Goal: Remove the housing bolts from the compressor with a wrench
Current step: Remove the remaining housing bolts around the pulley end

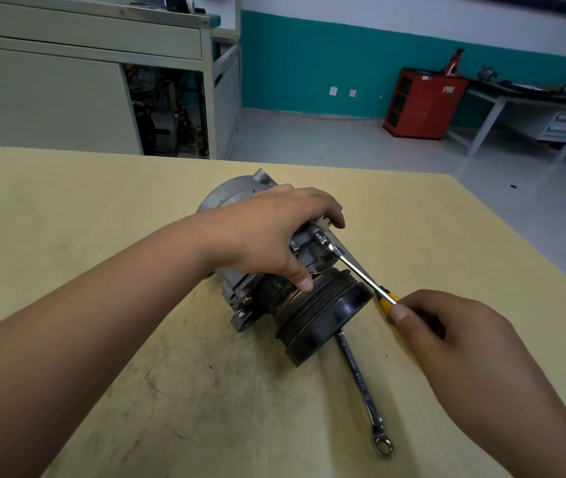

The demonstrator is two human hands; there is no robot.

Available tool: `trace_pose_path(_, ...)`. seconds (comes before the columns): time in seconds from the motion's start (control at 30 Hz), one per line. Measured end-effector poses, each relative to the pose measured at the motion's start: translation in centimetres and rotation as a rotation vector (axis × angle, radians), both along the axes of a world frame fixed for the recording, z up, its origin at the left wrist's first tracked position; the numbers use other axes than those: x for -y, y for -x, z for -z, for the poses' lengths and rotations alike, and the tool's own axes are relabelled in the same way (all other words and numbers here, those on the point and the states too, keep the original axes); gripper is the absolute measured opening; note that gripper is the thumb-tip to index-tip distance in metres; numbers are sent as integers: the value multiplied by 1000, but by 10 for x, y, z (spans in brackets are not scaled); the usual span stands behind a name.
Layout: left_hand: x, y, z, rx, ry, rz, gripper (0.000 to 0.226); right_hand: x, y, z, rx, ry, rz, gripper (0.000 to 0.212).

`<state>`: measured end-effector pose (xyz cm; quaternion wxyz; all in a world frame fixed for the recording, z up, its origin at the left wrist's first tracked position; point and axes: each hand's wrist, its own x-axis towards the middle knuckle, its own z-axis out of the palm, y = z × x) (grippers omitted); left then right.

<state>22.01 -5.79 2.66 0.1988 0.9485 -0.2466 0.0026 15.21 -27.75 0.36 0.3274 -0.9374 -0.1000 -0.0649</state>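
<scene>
Left hand (274,236) clamps over the heavy-looking, rigid metal compressor (319,315) lying mid-desk (102,201), right hand (447,326) grips the yellow-handled tool (361,274) at a housing bolt (319,236), spare wrench (361,377) beside, so brace the housing, it could roll!

**Place:** mechanical workshop.

**Evidence:**
- scuffed, grease-marked pale worktop (102,236) carrying a compressor (312,319) and a ring-ended wrench (361,381)
- yellow-handled driver (387,301) set against the compressor
- grey metal cabinet (50,98) with clutter in its open bay
- red tool cabinet (426,103) against a teal-and-white wall (309,70)
- long grey worktop (533,100) with drawers beneath and parts lying on top
- bare grey floor (343,143)
</scene>
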Motion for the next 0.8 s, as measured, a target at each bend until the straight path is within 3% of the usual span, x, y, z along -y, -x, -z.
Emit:
trace_pose_path(0.17, 1, 0, 0, 13, -7, 11, 74, 3, -8, 4, -115, -244, 34, 23)
trace_pose_path(0.33, 0, -1, 0, 14, -25, 17, 72, 3, -12, 5, -505, -613, -22, 27)
trace_pose_path(0.43, 0, -1, 0, 16, -31, 15, 72, 0, -10, 11, -403, -532, -42, 26)
trace_pose_path(0.6, 0, -1, 0, 14, -34, 11, 70, -3, -4, 22, -25, -123, -66, 15)
trace_pose_path(0.7, 0, -2, 1, 11, -35, 11, 67, -4, -5, 22, -6, -66, -57, 31)
trace_pose_path(0.8, 0, -2, 1, 17, -43, 13, 65, 1, -9, 19, 4, -11, -51, 27)
